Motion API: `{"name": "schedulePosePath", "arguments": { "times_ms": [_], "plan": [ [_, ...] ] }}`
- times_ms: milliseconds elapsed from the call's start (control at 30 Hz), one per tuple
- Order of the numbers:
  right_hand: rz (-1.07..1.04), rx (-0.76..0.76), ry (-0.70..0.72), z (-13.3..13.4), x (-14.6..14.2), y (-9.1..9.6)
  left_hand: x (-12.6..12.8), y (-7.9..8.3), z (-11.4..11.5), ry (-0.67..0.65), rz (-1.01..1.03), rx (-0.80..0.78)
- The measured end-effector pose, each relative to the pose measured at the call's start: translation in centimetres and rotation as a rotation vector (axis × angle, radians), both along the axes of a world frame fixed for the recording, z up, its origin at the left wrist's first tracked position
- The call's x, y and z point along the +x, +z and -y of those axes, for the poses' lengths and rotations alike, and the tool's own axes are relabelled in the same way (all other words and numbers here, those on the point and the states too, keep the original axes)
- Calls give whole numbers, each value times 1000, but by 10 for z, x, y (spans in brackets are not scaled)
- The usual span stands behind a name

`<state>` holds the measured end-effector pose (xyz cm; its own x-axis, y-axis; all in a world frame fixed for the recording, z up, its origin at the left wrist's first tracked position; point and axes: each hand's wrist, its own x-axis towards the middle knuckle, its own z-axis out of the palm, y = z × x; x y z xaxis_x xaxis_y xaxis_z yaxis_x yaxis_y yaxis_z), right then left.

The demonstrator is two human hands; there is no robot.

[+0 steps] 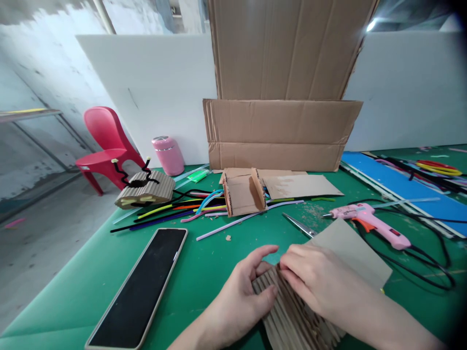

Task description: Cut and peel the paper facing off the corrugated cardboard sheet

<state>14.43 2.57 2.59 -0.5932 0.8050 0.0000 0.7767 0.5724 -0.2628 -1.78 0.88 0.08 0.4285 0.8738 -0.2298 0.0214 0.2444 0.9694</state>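
Observation:
A ridged piece of corrugated cardboard (288, 311) stands at the near edge of the view, between both hands. My left hand (244, 287) grips its left side, thumb on the ridged face and index finger raised off it. My right hand (314, 272) is closed, its fingertips pressed at the top far edge of the same piece. The lower end of the cardboard runs out of view, and my right hand hides part of it. Beyond my right hand lie a flat grey card sheet (346, 248) and scissors (299, 225), their handles covered by the sheet.
A pink glue gun (375, 223) with a looping cable lies right. On the left are a phone (140, 287), a ridged cardboard model (146, 189) and a pink bottle (168, 155). Several coloured pipe cleaners (171, 209) and a small cardboard tray (242, 194) lie before a large cardboard box (280, 121).

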Motion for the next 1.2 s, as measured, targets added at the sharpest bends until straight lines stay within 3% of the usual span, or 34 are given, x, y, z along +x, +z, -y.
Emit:
{"name": "schedulePosePath", "arguments": {
  "times_ms": [133, 400, 500, 667, 1033, 1200],
  "plan": [
    [-91, 68, -25, -5, -2, -4, 2, 2, 1, 29, 35, -2],
    [-536, -166, -189, -10, 18, -5, -5, 1, 0, 69, 153, -114],
    [-624, -210, -152, -8, 18, -3, -6, -1, -1, 72, 169, -116],
    [-414, -242, -38, -3, 16, 1, -5, -1, -3, 60, 166, -114],
    [68, 29, -55, 4, -1, 3, -1, 1, 0, 37, 93, -31],
    [363, 210, 83, 4, -16, 11, -1, 0, 0, 29, 79, -5]
  ]
}}
